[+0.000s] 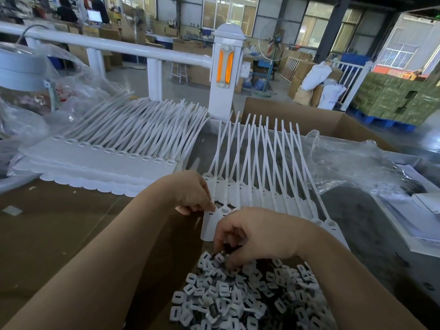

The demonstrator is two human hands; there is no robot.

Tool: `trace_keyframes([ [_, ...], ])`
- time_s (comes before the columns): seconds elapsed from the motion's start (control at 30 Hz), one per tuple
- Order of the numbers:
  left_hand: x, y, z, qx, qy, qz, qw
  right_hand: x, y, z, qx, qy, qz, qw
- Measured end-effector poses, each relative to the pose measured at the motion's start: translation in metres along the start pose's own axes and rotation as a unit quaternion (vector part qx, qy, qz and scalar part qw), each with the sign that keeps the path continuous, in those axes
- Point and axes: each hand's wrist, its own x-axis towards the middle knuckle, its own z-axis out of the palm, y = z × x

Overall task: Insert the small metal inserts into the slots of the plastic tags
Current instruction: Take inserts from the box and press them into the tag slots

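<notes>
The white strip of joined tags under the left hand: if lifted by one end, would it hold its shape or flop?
Probably flop somewhat: the strip of joined tags carries long thin tails that already splay and cross unevenly. The flat bodies look thin, so likely light. The left hand pinches only its end tag, suggesting little force is needed.

both forearms are bare up from the left hand (193,192) and right hand (256,235); no sleeves, gloves or rings show.

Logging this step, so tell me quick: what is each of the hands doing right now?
Left hand: fingertips pinched on the nearest plastic tag, at its slot end.
Right hand: fingers curled down into the pile of inserts; whether it grips one cannot be told.
</notes>
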Motion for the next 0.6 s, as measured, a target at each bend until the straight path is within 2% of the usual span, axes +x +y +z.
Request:
trace_keyframes([
  [0.23,0.0000,-0.0022,-0.0022,0.004,-0.002,0.014,1.000,0.0030,0.0024,0.0029,0.029,0.059,0.010,0.998],
  [0.43,-0.0013,-0.0043,-0.0038,-0.006,-0.010,0.022,1.000,-0.0019,0.0065,-0.0039,0.059,0.061,0.004,0.996],
  [0.6,-0.0004,-0.0047,-0.0029,-0.009,-0.014,0.020,1.000,-0.0031,0.0044,-0.0035,0.020,0.025,0.003,0.999],
])
